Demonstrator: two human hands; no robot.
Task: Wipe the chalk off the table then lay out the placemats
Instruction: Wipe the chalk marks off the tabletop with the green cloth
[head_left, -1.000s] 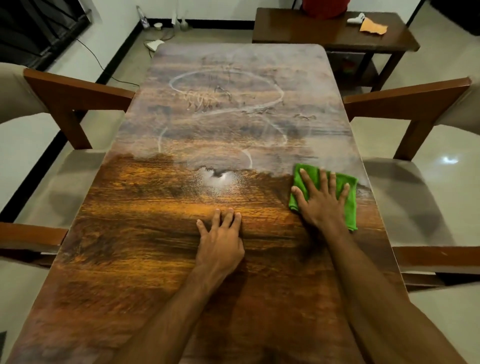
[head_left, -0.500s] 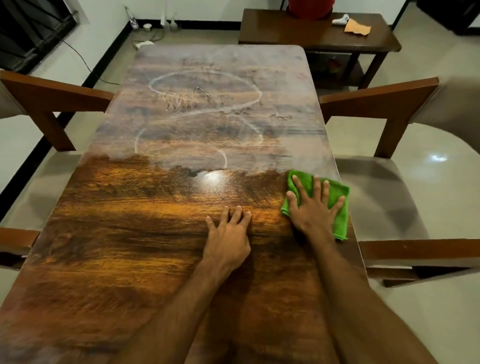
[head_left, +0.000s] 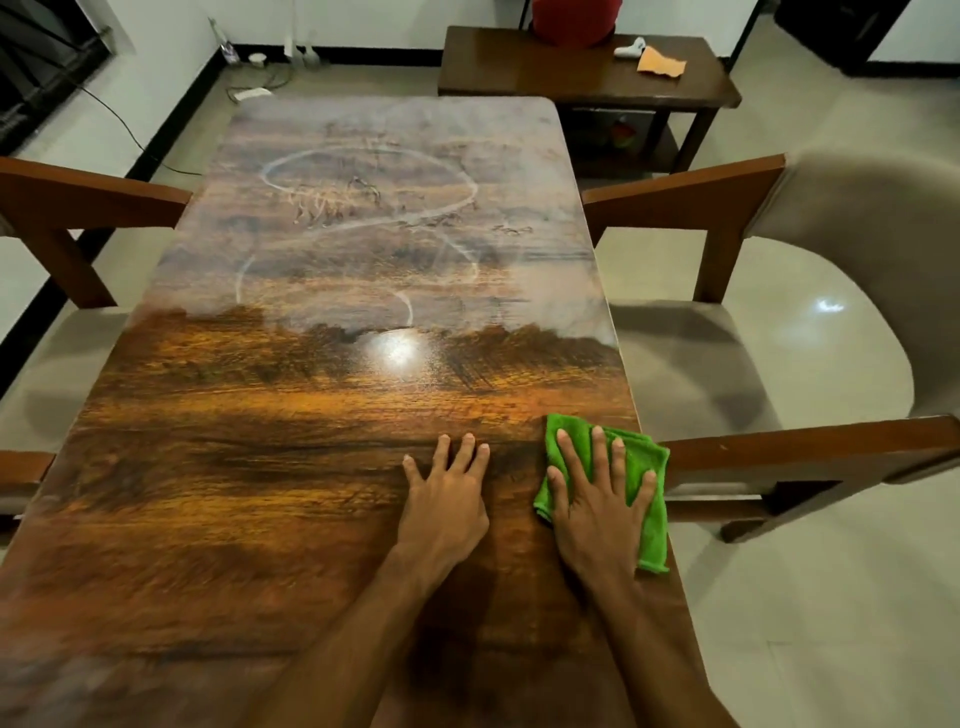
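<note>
Wooden table (head_left: 218, 467) filled most of the head view, long way out ahead of me, w/ pale tiled floor (head_left: 831, 623) round it. Both my hands lay flat on the near half, palms down.

My left hand (head_left: 447, 499) was spread on bare wood, fingers (head_left: 470, 452) straight & loose, gripping nothing. Just to its right, not touching it, my right hand (head_left: 597, 512) pressed flat on the green cloth (head_left: 652, 512), fingers splayed, not curled round it. Cloth sat folded at the table's right edge, its far-right corner poking a bit past the rim; it stuck out beyond my fingertips & to the right of my palm.

Wood under & around my hands looked dark, glossy, clean. Ahead of my fingertips a bright lamp glare (head_left: 397, 351) sat on the top. Beyond that ran a ragged line, & past it the far half was hazy grey w/ chalk marks (head_left: 363, 208): big loops & scribbles, well apart from both hands.

Wood-armed chairs w/ beige seats stood either side: chair on the right (head_left: 727, 208), chair on the left (head_left: 78, 192). Past the table's far end was a dark side table (head_left: 571, 78) w/ an orange scrap (head_left: 660, 63) on top. No placemats could be made out.
</note>
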